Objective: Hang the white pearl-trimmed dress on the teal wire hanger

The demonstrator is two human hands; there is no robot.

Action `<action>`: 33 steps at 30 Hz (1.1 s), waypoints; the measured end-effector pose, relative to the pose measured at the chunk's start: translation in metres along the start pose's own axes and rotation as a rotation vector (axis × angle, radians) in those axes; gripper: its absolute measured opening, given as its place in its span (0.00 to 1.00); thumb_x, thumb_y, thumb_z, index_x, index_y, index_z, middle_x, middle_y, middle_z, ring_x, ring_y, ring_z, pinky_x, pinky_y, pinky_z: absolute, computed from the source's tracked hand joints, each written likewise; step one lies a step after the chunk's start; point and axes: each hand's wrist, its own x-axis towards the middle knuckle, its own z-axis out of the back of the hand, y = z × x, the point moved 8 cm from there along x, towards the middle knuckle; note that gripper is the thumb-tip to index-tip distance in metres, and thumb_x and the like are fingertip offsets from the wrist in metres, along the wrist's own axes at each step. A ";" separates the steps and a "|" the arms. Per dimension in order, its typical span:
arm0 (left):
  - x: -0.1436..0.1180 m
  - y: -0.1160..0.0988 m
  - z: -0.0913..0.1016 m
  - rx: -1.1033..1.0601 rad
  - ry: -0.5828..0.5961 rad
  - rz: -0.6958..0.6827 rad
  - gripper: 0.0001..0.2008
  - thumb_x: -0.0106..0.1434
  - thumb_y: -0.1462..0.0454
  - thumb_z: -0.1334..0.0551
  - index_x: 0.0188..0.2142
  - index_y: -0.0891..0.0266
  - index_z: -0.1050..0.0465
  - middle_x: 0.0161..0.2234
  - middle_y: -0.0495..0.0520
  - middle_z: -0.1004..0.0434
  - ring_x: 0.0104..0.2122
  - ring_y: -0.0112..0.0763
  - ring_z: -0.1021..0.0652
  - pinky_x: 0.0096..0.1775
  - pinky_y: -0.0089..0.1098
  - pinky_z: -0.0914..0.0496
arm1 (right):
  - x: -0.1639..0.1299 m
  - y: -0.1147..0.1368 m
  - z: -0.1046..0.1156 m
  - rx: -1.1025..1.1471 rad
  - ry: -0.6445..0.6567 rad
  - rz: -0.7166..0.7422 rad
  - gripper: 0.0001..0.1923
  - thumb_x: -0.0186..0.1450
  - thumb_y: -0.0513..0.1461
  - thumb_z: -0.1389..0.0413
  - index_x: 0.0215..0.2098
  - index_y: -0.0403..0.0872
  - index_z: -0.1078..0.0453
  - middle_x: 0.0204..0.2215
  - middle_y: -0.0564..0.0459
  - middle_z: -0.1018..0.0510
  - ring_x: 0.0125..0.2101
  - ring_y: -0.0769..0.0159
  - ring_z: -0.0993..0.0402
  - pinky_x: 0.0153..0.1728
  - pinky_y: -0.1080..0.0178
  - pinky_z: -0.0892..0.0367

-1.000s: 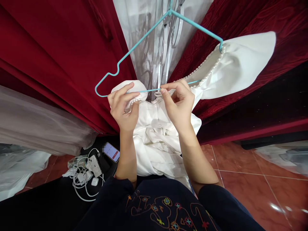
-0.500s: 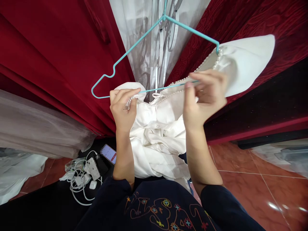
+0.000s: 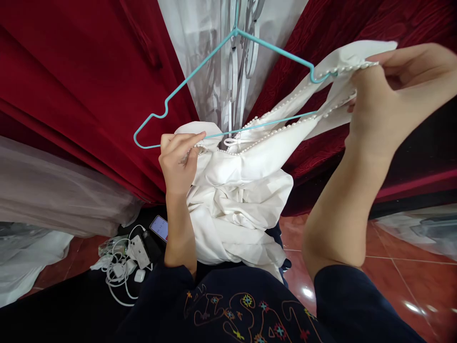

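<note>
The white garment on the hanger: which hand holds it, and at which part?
Both hands hold the white garment: the left hand at its pearl-trimmed neckline, the right hand at the pearl-trimmed shoulder edge by the hanger end.

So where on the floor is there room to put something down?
Bare red floor tiles lie right of the white dress, beside the right hand's arm. Left of the dress is crowded: a phone and tangled white chargers sit by plastic-wrapped fabric.

Both hands [image 3: 179, 159] [image 3: 389, 95] on white pearl-trimmed garment [image 3: 246, 190], perhaps half-draped over teal hanger [image 3: 200, 76]
</note>
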 end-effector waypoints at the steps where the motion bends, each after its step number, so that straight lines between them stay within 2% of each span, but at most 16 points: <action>1: 0.000 0.000 0.000 -0.005 -0.003 0.006 0.13 0.68 0.70 0.37 0.45 0.54 0.16 0.38 0.50 0.18 0.40 0.36 0.27 0.45 0.37 0.30 | 0.003 -0.010 0.005 -0.006 -0.023 -0.028 0.13 0.57 0.19 0.45 0.30 0.38 0.25 0.25 0.57 0.24 0.25 0.77 0.28 0.27 0.69 0.39; 6: 0.001 0.001 -0.001 -0.065 -0.001 0.033 0.17 0.67 0.74 0.38 0.46 0.54 0.16 0.38 0.49 0.19 0.41 0.35 0.27 0.46 0.36 0.29 | -0.006 -0.063 0.030 -0.102 -0.166 -0.219 0.12 0.57 0.20 0.43 0.27 0.41 0.30 0.19 0.62 0.30 0.18 0.79 0.35 0.23 0.69 0.41; 9: 0.000 0.003 -0.003 -0.049 0.006 0.056 0.18 0.66 0.75 0.38 0.46 0.52 0.16 0.38 0.49 0.18 0.42 0.35 0.27 0.46 0.36 0.28 | -0.029 -0.074 0.033 -0.114 -0.150 -0.356 0.16 0.52 0.19 0.40 0.22 0.44 0.33 0.16 0.61 0.33 0.16 0.80 0.39 0.20 0.68 0.45; 11: 0.000 0.005 -0.006 -0.015 0.014 0.085 0.18 0.66 0.74 0.38 0.46 0.52 0.16 0.39 0.48 0.18 0.42 0.35 0.26 0.47 0.36 0.28 | -0.049 -0.064 0.028 -0.057 -0.086 -0.415 0.21 0.47 0.18 0.39 0.21 0.47 0.37 0.12 0.64 0.39 0.13 0.81 0.46 0.17 0.68 0.54; 13: -0.001 0.005 -0.010 -0.005 0.020 0.102 0.18 0.66 0.74 0.38 0.47 0.52 0.16 0.39 0.48 0.18 0.42 0.35 0.26 0.48 0.36 0.28 | -0.066 -0.037 0.015 0.091 0.028 -0.371 0.21 0.49 0.22 0.37 0.24 0.49 0.40 0.12 0.66 0.44 0.12 0.80 0.51 0.16 0.68 0.60; 16: -0.001 0.002 -0.014 -0.036 0.017 0.100 0.18 0.66 0.75 0.38 0.47 0.53 0.16 0.39 0.49 0.18 0.42 0.35 0.26 0.46 0.35 0.27 | -0.088 0.014 -0.012 0.304 0.264 -0.243 0.13 0.58 0.36 0.34 0.33 0.49 0.36 0.19 0.60 0.36 0.16 0.77 0.45 0.17 0.67 0.54; 19: -0.001 0.000 -0.014 -0.080 0.009 0.089 0.19 0.65 0.76 0.38 0.47 0.54 0.16 0.39 0.49 0.17 0.41 0.34 0.26 0.46 0.34 0.28 | -0.099 0.043 -0.030 0.305 0.337 -0.160 0.14 0.65 0.46 0.36 0.44 0.51 0.32 0.29 0.56 0.30 0.20 0.76 0.42 0.21 0.66 0.49; 22: -0.001 0.002 -0.013 -0.099 0.019 0.084 0.19 0.65 0.76 0.39 0.47 0.54 0.17 0.40 0.49 0.17 0.42 0.34 0.26 0.46 0.34 0.28 | -0.107 0.050 -0.052 0.253 0.470 -0.093 0.18 0.68 0.50 0.40 0.53 0.53 0.29 0.35 0.54 0.26 0.23 0.74 0.38 0.25 0.65 0.41; 24: -0.001 0.003 -0.013 -0.095 0.041 0.081 0.19 0.65 0.75 0.39 0.48 0.54 0.17 0.40 0.49 0.18 0.43 0.34 0.26 0.47 0.35 0.28 | -0.112 0.047 -0.064 0.236 0.558 -0.097 0.17 0.70 0.50 0.42 0.51 0.51 0.25 0.35 0.53 0.24 0.25 0.73 0.34 0.29 0.63 0.36; 27: -0.005 0.002 -0.018 -0.087 0.090 0.045 0.17 0.67 0.72 0.40 0.49 0.54 0.19 0.45 0.51 0.19 0.46 0.36 0.25 0.51 0.38 0.29 | -0.114 0.042 -0.064 0.228 0.512 -0.100 0.15 0.72 0.49 0.44 0.45 0.48 0.22 0.36 0.52 0.21 0.30 0.71 0.29 0.34 0.62 0.32; 28: -0.008 0.001 -0.018 -0.071 0.072 0.031 0.15 0.67 0.70 0.40 0.49 0.54 0.19 0.48 0.52 0.20 0.48 0.37 0.25 0.52 0.39 0.29 | -0.114 0.041 -0.062 0.227 0.487 -0.102 0.15 0.72 0.49 0.43 0.44 0.47 0.22 0.36 0.52 0.21 0.31 0.70 0.28 0.35 0.62 0.32; 29: -0.012 0.002 -0.015 -0.041 0.007 0.031 0.13 0.67 0.68 0.40 0.47 0.55 0.19 0.50 0.54 0.23 0.49 0.39 0.25 0.52 0.41 0.29 | -0.114 0.040 -0.061 0.226 0.474 -0.106 0.15 0.71 0.49 0.43 0.43 0.47 0.22 0.36 0.52 0.20 0.33 0.70 0.27 0.35 0.63 0.32; 30: -0.017 0.004 -0.008 -0.001 -0.114 0.046 0.11 0.66 0.66 0.39 0.45 0.57 0.20 0.50 0.56 0.25 0.50 0.40 0.26 0.51 0.41 0.29 | -0.114 0.039 -0.061 0.226 0.471 -0.113 0.15 0.71 0.49 0.42 0.42 0.47 0.22 0.36 0.52 0.20 0.33 0.70 0.26 0.35 0.63 0.32; 33: -0.051 0.025 0.028 0.074 -0.610 0.191 0.07 0.62 0.66 0.41 0.39 0.60 0.25 0.41 0.55 0.33 0.41 0.35 0.27 0.44 0.37 0.30 | -0.114 0.037 -0.063 0.235 0.492 -0.124 0.15 0.70 0.49 0.41 0.42 0.47 0.22 0.34 0.54 0.21 0.30 0.71 0.29 0.33 0.64 0.33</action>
